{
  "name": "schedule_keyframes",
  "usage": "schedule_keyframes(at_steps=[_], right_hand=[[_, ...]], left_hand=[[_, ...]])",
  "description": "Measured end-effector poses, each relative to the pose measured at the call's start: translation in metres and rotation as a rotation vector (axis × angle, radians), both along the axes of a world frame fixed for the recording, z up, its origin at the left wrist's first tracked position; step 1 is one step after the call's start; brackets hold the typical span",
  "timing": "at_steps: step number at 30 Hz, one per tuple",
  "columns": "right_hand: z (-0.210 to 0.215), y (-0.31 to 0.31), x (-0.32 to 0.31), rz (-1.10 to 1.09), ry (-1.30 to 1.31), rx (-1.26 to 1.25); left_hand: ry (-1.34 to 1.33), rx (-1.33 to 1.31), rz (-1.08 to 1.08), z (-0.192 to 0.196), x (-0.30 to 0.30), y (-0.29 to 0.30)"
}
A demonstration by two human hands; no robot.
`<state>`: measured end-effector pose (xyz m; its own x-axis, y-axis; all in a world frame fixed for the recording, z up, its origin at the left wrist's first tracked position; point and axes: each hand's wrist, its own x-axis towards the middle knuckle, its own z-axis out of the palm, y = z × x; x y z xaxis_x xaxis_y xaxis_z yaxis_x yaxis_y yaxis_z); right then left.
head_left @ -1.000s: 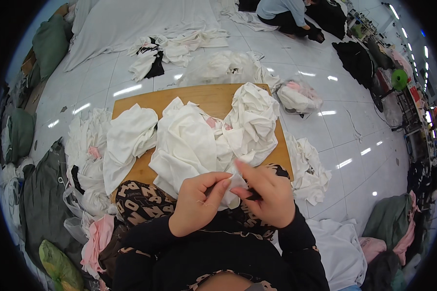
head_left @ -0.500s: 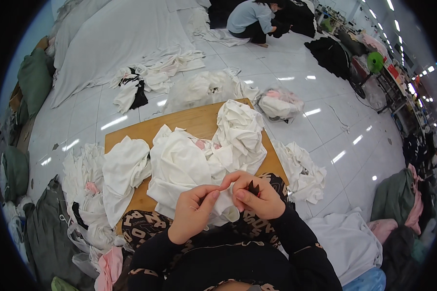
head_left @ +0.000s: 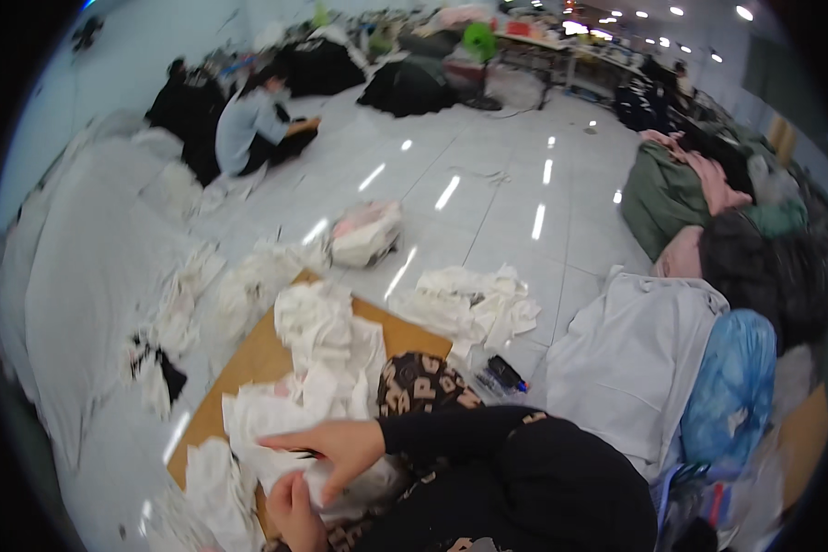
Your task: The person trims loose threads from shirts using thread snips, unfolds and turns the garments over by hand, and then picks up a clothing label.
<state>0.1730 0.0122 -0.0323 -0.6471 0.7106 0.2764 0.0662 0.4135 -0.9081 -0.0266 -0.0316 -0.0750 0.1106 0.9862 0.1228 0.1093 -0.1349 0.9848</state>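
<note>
1. Here, our right hand (head_left: 342, 448) pointed to nine o'clock, fingers extended.
2. Our left hand (head_left: 296, 515), fingers curled, sat seven o'clock from it.
3. We couldn't tell what either grasped.
4. White cloth (head_left: 259, 414) lay beneath, toward seven o'clock.

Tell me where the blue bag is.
In the head view, the blue bag is at the right, just right of the pale cloth and below the dark bundle.
</note>
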Motion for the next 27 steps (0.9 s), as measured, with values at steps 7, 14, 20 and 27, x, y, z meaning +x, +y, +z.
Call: schedule_keyframes(at_steps=[7,14,20,27], right_hand=[[-0.069,-0.027,0.025,-0.288,0.057,-0.042],[0.019,-0.009,0.024,-0.304,0.199,0.094],[0.008,0.018,0.036,-0.485,0.373,0.031],[-0.008,0.025,0.040,-0.561,0.424,-0.004]], left_hand=[[0.057,-0.116,-0.026,0.017,0.025,-0.013],[-0.221,0.064,0.134,0.056,0.023,0.018],[-1.004,-0.306,-0.054,0.098,-0.004,0.035],[-0.623,0.251,0.320,0.148,-0.188,0.057]])
